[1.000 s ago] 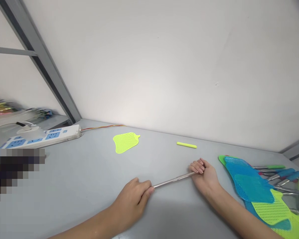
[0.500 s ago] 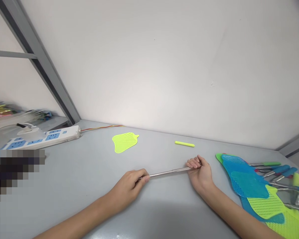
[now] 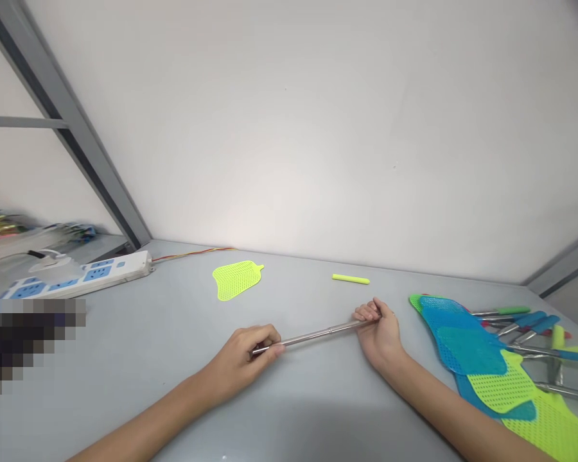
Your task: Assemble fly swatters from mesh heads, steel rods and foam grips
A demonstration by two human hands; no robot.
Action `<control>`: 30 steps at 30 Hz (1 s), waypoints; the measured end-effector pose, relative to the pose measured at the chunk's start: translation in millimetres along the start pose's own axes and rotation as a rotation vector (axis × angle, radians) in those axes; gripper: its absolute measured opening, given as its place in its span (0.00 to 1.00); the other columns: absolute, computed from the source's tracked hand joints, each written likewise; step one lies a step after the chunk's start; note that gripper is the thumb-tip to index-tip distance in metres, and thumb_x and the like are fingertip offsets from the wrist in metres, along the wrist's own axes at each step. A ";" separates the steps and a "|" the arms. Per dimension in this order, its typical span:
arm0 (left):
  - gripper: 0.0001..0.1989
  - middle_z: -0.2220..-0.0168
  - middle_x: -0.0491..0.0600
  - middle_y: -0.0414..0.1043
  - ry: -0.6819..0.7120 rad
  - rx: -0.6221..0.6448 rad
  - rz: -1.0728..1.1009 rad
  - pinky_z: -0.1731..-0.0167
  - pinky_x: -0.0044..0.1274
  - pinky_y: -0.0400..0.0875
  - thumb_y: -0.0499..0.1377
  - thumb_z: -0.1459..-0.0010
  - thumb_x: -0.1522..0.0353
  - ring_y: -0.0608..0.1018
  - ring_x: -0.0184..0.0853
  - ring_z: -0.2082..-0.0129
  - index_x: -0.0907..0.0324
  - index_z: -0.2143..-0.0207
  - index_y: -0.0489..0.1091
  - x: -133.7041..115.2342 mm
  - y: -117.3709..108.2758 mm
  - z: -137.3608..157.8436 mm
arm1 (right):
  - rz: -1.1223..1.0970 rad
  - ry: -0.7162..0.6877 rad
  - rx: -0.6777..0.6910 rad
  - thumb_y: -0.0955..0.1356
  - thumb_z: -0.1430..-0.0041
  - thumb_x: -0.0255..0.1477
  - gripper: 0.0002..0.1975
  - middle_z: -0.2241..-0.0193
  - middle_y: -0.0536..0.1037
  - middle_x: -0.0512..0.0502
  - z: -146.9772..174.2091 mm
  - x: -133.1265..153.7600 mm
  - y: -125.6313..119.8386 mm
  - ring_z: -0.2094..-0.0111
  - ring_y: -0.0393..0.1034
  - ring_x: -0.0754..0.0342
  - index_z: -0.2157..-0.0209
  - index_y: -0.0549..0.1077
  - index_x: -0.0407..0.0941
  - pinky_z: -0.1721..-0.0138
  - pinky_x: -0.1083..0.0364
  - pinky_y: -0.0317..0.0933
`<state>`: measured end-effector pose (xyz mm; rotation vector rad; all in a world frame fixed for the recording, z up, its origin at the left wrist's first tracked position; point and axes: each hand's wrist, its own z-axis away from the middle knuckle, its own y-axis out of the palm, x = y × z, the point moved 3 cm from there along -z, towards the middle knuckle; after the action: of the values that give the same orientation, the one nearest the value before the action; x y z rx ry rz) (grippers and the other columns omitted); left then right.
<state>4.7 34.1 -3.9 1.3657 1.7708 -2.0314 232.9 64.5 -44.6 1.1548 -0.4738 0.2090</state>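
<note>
A thin silver telescopic rod [image 3: 313, 335] spans the gap between my two hands, just above the grey table. My left hand [image 3: 248, 356] pinches its left end between thumb and fingers, with the tip showing in the palm. Curled around the right end is my right hand [image 3: 379, 333], palm turned up; its fingers hide that end. Behind the rod lie a yellow-green fly swatter head [image 3: 237, 280], loose and flat, and a yellow-green handle sleeve [image 3: 350, 279].
Fly swatters [image 3: 467, 346] in blue, green and yellow-green are heaped at the right, handles pointing right. At the left lies a white power strip [image 3: 125, 266] with a plug and cables. A wall [image 3: 289, 160] rises behind the table, and a grey metal frame [image 3: 96, 147] stands left.
The view has shifted slightly. My left hand has loosened a little, so more of the rod's left end shows. My right hand keeps its hold.
</note>
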 end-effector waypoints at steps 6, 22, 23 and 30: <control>0.10 0.79 0.40 0.58 -0.019 0.013 -0.020 0.78 0.18 0.55 0.48 0.45 0.63 0.61 0.27 0.78 0.58 0.75 0.60 2.9 -0.9 -2.3 | 0.006 0.000 -0.003 0.59 0.49 0.26 0.14 0.89 0.48 0.58 -1.3 -0.1 1.0 0.87 0.46 0.64 0.85 0.51 0.43 0.84 0.61 0.48; 0.15 0.80 0.40 0.55 -0.060 0.072 -0.027 0.79 0.18 0.53 0.43 0.43 0.61 0.58 0.27 0.80 0.58 0.77 0.59 4.5 1.0 -5.4 | 0.010 0.004 0.035 0.59 0.50 0.27 0.13 0.88 0.48 0.58 -4.1 -1.2 -1.2 0.86 0.48 0.64 0.84 0.51 0.43 0.83 0.61 0.48; 0.16 0.80 0.40 0.54 -0.066 0.072 -0.026 0.80 0.18 0.52 0.42 0.42 0.61 0.57 0.27 0.80 0.58 0.78 0.59 4.3 1.5 -5.5 | 0.012 0.002 0.038 0.59 0.50 0.27 0.13 0.88 0.48 0.58 -4.2 -1.3 -1.3 0.86 0.48 0.64 0.84 0.51 0.43 0.83 0.61 0.48; 0.16 0.81 0.40 0.51 -0.091 0.063 -0.026 0.81 0.19 0.51 0.41 0.42 0.60 0.56 0.27 0.81 0.58 0.79 0.55 2.5 2.8 -4.2 | 0.037 -0.015 0.055 0.60 0.50 0.29 0.14 0.88 0.48 0.58 -5.0 -1.9 -2.1 0.86 0.48 0.64 0.84 0.51 0.43 0.82 0.60 0.48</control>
<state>7.2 37.8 -7.2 1.2511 1.7100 -2.1437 233.3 68.4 -48.8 1.2029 -0.5053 0.2469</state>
